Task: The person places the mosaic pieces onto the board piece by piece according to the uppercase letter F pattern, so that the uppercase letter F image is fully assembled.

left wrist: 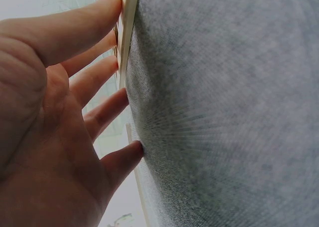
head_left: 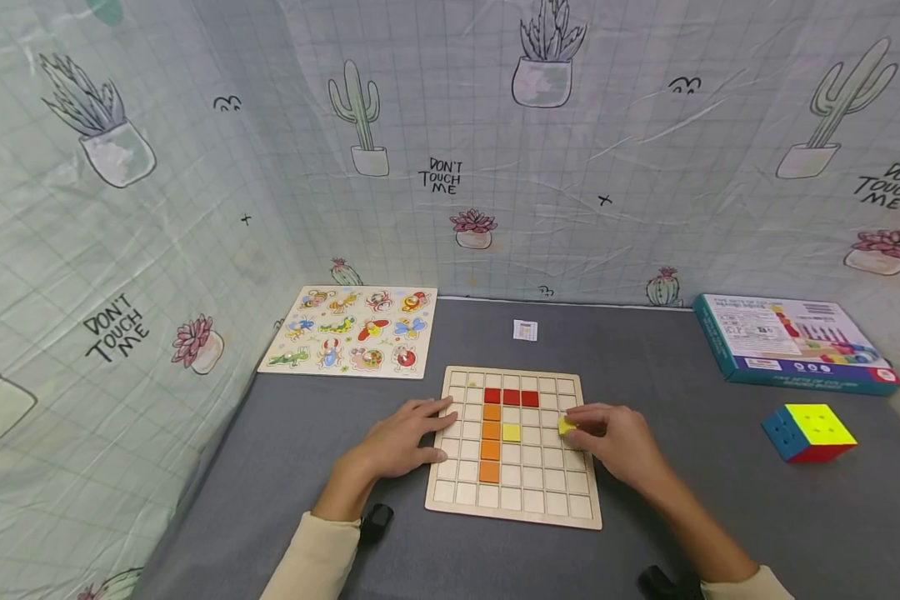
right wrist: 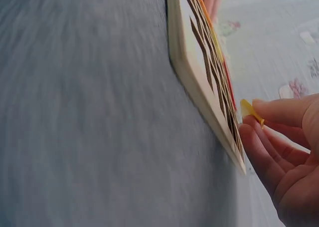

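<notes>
A wooden grid board (head_left: 546, 502) lies on the grey table. Three red tiles (head_left: 511, 397) form a row in its upper part, and a column of several orange tiles (head_left: 490, 450) runs down beneath the leftmost one. One yellow tile (head_left: 511, 432) sits in a cell right of the orange column. My right hand (head_left: 621, 440) pinches another yellow tile (right wrist: 247, 110) between thumb and fingers, over the board's right side. At the left edge, my left hand (head_left: 401, 439) rests with spread, fairly straight fingers touching the board.
An insect picture puzzle board (head_left: 354, 331) lies at the back left. A small printed card (head_left: 525, 330) is behind the grid board. On the right are a teal game box (head_left: 795, 342) and a puzzle cube (head_left: 810, 433). A printed cactus cloth (head_left: 390, 208) hangs around the table.
</notes>
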Action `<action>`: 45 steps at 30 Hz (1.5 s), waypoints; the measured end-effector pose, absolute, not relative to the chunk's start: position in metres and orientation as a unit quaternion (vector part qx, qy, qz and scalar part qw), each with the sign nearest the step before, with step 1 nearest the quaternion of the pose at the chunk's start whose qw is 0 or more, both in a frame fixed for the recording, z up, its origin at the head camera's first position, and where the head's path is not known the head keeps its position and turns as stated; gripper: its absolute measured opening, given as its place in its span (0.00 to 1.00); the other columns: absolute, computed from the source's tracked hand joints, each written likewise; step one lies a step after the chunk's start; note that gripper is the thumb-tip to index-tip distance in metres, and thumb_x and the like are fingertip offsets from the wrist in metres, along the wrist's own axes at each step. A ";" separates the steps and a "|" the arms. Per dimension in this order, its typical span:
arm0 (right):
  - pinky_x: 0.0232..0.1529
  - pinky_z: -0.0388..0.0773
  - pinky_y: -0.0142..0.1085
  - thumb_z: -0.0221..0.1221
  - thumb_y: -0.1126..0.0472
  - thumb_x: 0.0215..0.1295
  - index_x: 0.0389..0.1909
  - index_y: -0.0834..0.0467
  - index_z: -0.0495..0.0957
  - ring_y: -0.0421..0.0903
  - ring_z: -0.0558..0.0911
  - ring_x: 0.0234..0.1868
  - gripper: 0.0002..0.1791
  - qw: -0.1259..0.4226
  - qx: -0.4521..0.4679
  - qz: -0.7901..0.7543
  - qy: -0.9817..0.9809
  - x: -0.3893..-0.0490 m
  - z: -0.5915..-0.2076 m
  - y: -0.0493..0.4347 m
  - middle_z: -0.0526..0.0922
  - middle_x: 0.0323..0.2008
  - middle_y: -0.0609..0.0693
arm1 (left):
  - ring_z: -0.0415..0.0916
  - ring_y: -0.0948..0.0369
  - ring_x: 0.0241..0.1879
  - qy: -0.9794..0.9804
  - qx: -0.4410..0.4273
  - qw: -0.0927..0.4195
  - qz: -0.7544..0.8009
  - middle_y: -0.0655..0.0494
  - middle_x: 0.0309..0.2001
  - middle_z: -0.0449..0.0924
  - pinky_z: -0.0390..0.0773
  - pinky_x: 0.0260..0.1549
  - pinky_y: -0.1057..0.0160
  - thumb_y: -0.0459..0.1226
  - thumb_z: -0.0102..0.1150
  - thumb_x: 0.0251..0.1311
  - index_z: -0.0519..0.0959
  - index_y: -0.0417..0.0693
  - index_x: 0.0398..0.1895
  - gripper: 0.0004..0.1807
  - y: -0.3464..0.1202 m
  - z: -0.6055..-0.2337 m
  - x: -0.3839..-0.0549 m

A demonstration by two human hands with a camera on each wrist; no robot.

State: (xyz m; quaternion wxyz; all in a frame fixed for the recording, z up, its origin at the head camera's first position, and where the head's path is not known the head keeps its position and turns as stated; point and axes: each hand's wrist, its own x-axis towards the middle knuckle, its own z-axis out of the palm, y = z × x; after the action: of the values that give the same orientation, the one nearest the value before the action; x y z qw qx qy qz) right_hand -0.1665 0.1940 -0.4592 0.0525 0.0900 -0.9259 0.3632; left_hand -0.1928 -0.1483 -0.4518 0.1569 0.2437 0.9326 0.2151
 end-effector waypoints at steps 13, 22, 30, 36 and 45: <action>0.42 0.85 0.33 0.75 0.63 0.55 0.41 0.54 0.91 0.42 0.88 0.39 0.12 0.026 0.094 0.375 -0.922 -0.172 -0.463 0.162 0.92 0.44 0.52 | 0.55 0.49 0.79 0.931 0.255 0.151 0.212 0.57 0.81 0.57 0.66 0.64 0.29 0.45 0.65 0.67 0.68 0.54 0.76 0.34 -0.147 -0.451 -0.195; 0.43 0.84 0.33 0.75 0.63 0.53 0.40 0.54 0.91 0.40 0.88 0.40 0.12 0.022 0.103 0.369 -0.923 -0.175 -0.462 0.153 0.92 0.40 0.48 | 0.55 0.50 0.79 0.934 0.252 0.149 0.206 0.58 0.81 0.57 0.67 0.65 0.30 0.46 0.65 0.66 0.69 0.56 0.75 0.34 -0.148 -0.454 -0.197; 0.39 0.81 0.30 0.76 0.63 0.52 0.39 0.55 0.92 0.37 0.85 0.36 0.12 0.021 0.106 0.363 -0.925 -0.175 -0.466 0.149 0.92 0.36 0.46 | 0.55 0.50 0.79 0.933 0.248 0.154 0.209 0.58 0.81 0.57 0.67 0.64 0.30 0.46 0.65 0.66 0.69 0.56 0.75 0.34 -0.149 -0.454 -0.194; 0.37 0.81 0.29 0.77 0.64 0.51 0.39 0.55 0.92 0.37 0.86 0.35 0.12 0.029 0.112 0.366 -0.923 -0.174 -0.468 0.148 0.93 0.36 0.46 | 0.56 0.50 0.79 0.934 0.245 0.152 0.213 0.58 0.81 0.58 0.67 0.64 0.30 0.45 0.66 0.66 0.69 0.55 0.75 0.34 -0.149 -0.452 -0.192; 0.40 0.84 0.32 0.77 0.65 0.50 0.39 0.57 0.92 0.42 0.90 0.40 0.13 0.032 0.116 0.367 -0.922 -0.175 -0.469 0.148 0.93 0.40 0.48 | 0.57 0.51 0.78 0.934 0.244 0.150 0.214 0.58 0.81 0.58 0.68 0.63 0.30 0.45 0.66 0.66 0.70 0.55 0.75 0.34 -0.148 -0.452 -0.192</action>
State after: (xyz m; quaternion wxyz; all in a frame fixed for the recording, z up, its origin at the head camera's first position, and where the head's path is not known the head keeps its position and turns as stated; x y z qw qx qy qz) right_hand -0.1749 0.1480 -0.4689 0.0317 0.1162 -0.9224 0.3670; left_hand -0.1921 -0.1480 -0.4525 0.1498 0.2445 0.9339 0.2137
